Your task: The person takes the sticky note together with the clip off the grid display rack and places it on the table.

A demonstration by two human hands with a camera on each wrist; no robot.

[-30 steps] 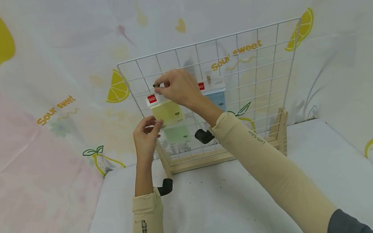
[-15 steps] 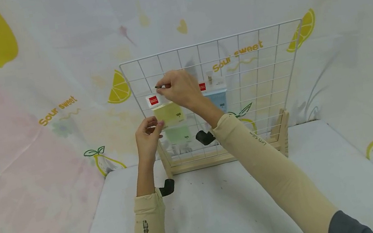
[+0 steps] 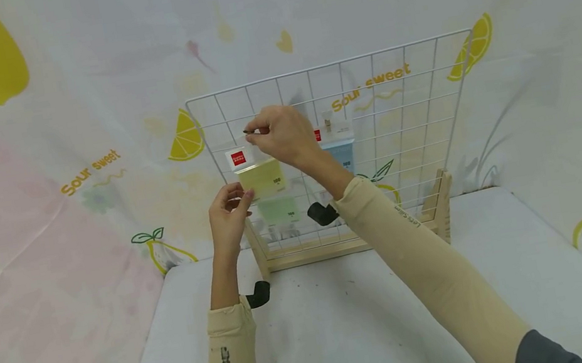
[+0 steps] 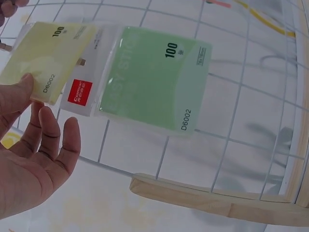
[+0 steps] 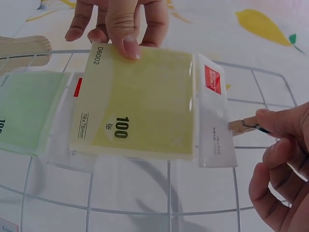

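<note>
My left hand (image 3: 225,220) pinches the lower left corner of a yellow sticky-note pack (image 5: 145,106), thumb on its front. The pack is in clear wrap with a white header and red label. In the right wrist view my right hand (image 5: 285,164) pinches a small wooden clothespin (image 5: 244,125) between thumb and finger, its tip at the header's top edge. Behind both lies the white wire grid (image 3: 390,121). A green sticky-note pack (image 4: 154,79) hangs on the grid just below, its header partly covered by the yellow pack.
To the right, a blue sticky-note pack (image 3: 340,156) hangs from another small clothespin (image 3: 327,122), partly hidden by my right hand. Wooden feet (image 3: 443,202) and a wooden base bar (image 3: 314,255) support the grid on a white table (image 3: 337,326). A lemon-print backdrop (image 3: 109,77) stands behind.
My right hand with the clothespin has shifted slightly up and right relative to the yellow pack. My left hand keeps its pinch on the corner, and the pack has moved only a little.
</note>
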